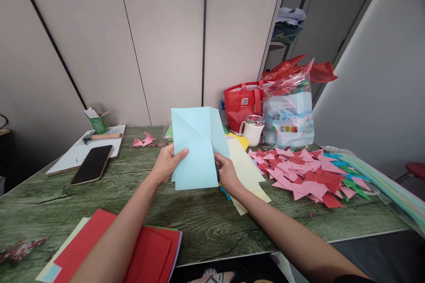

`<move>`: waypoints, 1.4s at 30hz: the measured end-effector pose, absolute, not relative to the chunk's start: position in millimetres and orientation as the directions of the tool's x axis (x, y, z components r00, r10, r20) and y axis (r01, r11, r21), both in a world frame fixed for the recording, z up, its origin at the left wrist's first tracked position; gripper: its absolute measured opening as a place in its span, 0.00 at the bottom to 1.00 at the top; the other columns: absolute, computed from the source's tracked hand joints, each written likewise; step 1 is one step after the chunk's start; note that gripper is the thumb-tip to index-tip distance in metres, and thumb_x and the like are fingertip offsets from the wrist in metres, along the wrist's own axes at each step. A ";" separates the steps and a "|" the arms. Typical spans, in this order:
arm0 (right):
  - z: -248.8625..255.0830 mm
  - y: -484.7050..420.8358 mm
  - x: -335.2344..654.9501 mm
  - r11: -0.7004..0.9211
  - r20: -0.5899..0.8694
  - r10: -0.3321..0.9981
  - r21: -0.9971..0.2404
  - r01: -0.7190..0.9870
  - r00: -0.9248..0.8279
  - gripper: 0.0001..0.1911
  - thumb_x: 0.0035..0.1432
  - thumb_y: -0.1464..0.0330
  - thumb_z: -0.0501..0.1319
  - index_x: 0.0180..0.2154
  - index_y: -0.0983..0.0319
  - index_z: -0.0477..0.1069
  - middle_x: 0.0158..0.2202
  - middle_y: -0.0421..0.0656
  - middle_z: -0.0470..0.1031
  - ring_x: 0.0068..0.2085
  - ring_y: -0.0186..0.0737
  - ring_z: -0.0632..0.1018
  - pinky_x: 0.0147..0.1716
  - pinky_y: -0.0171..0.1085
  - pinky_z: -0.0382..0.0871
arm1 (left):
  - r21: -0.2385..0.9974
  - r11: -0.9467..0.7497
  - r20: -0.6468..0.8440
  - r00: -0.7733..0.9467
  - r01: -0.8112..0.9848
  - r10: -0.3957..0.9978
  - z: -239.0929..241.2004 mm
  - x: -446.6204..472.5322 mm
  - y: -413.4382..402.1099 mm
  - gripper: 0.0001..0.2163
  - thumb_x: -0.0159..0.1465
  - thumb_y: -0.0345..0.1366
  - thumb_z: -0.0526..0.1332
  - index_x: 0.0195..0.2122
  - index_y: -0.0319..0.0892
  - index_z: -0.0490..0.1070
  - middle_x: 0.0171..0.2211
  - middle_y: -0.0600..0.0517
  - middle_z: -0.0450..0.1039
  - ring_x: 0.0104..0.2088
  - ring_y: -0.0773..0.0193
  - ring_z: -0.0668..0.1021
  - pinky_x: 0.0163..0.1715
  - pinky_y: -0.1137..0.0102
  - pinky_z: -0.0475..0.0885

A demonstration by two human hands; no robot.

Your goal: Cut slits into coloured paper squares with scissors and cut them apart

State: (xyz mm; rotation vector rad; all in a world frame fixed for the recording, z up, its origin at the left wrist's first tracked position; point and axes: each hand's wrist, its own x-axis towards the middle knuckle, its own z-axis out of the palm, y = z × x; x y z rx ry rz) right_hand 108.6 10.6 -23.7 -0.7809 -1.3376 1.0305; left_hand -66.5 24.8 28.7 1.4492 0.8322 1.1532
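- Left hand (168, 164), mid-frame, is closed on the left edge of a light blue sheet (194, 146), thumb flat on its front face.
- Right hand (227, 172), just right of centre, is curled around a dark tool (218, 171), probably scissors; the sheet hides most of it, so whether any blades are parted cannot be told.
- The blue sheet stands raised at the centre of the frame, its right part angled back along a crease and apparently split below. For a clean cut, I would keep the paper taut, follow that crease with long, unhurried strokes, and turn the sheet rather than the wrist. The left thumb should stay well away from the cutting line.
- Red sheets (156, 247) lie on the table (212, 225) at lower left, under the left forearm; keeping the work raised avoids nicking them.
- Cream paper (244, 168) lies right of centre, beside a heap of pink and red paper pieces (302, 174).
- Farther back, a white mug (253, 131) stands before a red bag (241, 104).
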 end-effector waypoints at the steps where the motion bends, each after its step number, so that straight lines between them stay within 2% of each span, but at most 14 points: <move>1: -22.1 10.2 108.8 0.396 0.405 0.913 -0.909 -0.131 -0.052 0.12 0.42 0.71 0.59 0.34 0.64 0.70 0.29 0.41 0.76 0.31 0.40 0.75 0.29 0.36 0.69 | 0.977 -0.196 0.212 0.301 -0.084 0.930 28.8 -66.4 24.6 0.16 0.50 0.42 0.62 0.37 0.39 0.67 0.34 0.46 0.75 0.28 0.60 0.77 0.25 0.67 0.72; 8: -21.1 11.7 109.3 0.465 0.466 0.885 -0.880 -0.094 0.007 0.13 0.41 0.75 0.57 0.34 0.62 0.66 0.33 0.41 0.74 0.30 0.36 0.74 0.33 0.35 0.68 | 0.986 -0.130 0.159 0.382 -0.101 0.911 30.9 -67.8 22.2 0.14 0.50 0.40 0.62 0.36 0.39 0.67 0.33 0.48 0.75 0.26 0.64 0.76 0.25 0.69 0.71; 13: -22.1 10.6 108.3 0.457 0.460 0.888 -0.886 -0.083 -0.017 0.10 0.43 0.74 0.57 0.33 0.62 0.67 0.32 0.42 0.74 0.31 0.38 0.74 0.32 0.35 0.68 | 0.984 -0.117 0.161 0.392 -0.134 0.906 32.2 -68.2 21.4 0.14 0.50 0.38 0.63 0.37 0.39 0.67 0.34 0.47 0.75 0.27 0.64 0.76 0.27 0.70 0.71; 18: -23.6 7.6 106.8 0.457 0.458 0.889 -0.889 -0.039 -0.029 0.12 0.43 0.74 0.57 0.35 0.63 0.68 0.31 0.41 0.74 0.30 0.37 0.73 0.31 0.35 0.67 | 0.972 -0.115 0.180 0.332 -0.204 0.926 32.8 -64.7 21.2 0.14 0.50 0.39 0.63 0.35 0.38 0.68 0.33 0.47 0.75 0.28 0.64 0.76 0.28 0.70 0.71; 23: -23.6 3.1 103.6 0.455 0.455 0.889 -0.890 -0.017 -0.048 0.13 0.43 0.73 0.57 0.35 0.62 0.69 0.30 0.40 0.74 0.29 0.37 0.73 0.30 0.35 0.67 | 0.980 -0.055 0.091 0.180 -0.191 0.980 31.6 -61.3 23.3 0.13 0.49 0.42 0.63 0.30 0.36 0.70 0.26 0.48 0.76 0.22 0.64 0.75 0.22 0.70 0.71; 27: -22.3 0.9 101.0 0.427 0.433 0.897 -0.900 -0.087 -0.086 0.14 0.42 0.71 0.60 0.36 0.63 0.69 0.30 0.41 0.74 0.29 0.37 0.73 0.29 0.34 0.67 | 0.990 -0.017 0.035 0.125 -0.138 0.991 32.8 -61.5 25.2 0.13 0.47 0.41 0.65 0.28 0.36 0.69 0.22 0.50 0.75 0.19 0.65 0.74 0.19 0.70 0.71; 30: -24.9 3.0 99.8 0.347 0.374 0.913 -0.921 -0.175 -0.160 0.15 0.43 0.69 0.61 0.37 0.64 0.69 0.26 0.40 0.74 0.27 0.37 0.73 0.27 0.34 0.67 | 0.991 -0.005 0.019 0.105 -0.132 0.994 33.8 -62.7 26.2 0.12 0.46 0.39 0.65 0.28 0.37 0.69 0.20 0.52 0.74 0.17 0.66 0.73 0.18 0.71 0.70; 34: -30.5 6.6 99.7 0.293 0.329 0.925 -0.936 -0.196 -0.188 0.15 0.42 0.68 0.63 0.36 0.64 0.70 0.22 0.38 0.73 0.24 0.36 0.73 0.23 0.33 0.65 | 0.989 -0.017 0.030 0.090 -0.145 0.995 33.6 -62.9 26.7 0.13 0.46 0.39 0.65 0.29 0.37 0.69 0.20 0.52 0.74 0.17 0.68 0.73 0.18 0.73 0.70; 38: -29.7 5.1 99.6 0.291 0.330 0.927 -0.932 -0.214 -0.176 0.16 0.42 0.68 0.62 0.38 0.64 0.70 0.25 0.40 0.75 0.26 0.38 0.74 0.25 0.35 0.67 | 0.991 -0.055 0.064 0.065 -0.122 0.996 33.1 -61.4 25.7 0.12 0.46 0.39 0.65 0.28 0.37 0.69 0.20 0.53 0.73 0.17 0.68 0.72 0.18 0.73 0.69; 42: -24.4 1.5 97.6 0.302 0.346 0.924 -0.921 -0.245 -0.163 0.18 0.43 0.68 0.61 0.40 0.63 0.70 0.31 0.42 0.76 0.33 0.42 0.75 0.30 0.37 0.70 | 0.990 -0.096 0.102 0.054 -0.102 0.993 33.0 -60.3 24.7 0.12 0.46 0.39 0.65 0.28 0.37 0.69 0.21 0.53 0.73 0.17 0.68 0.72 0.17 0.73 0.69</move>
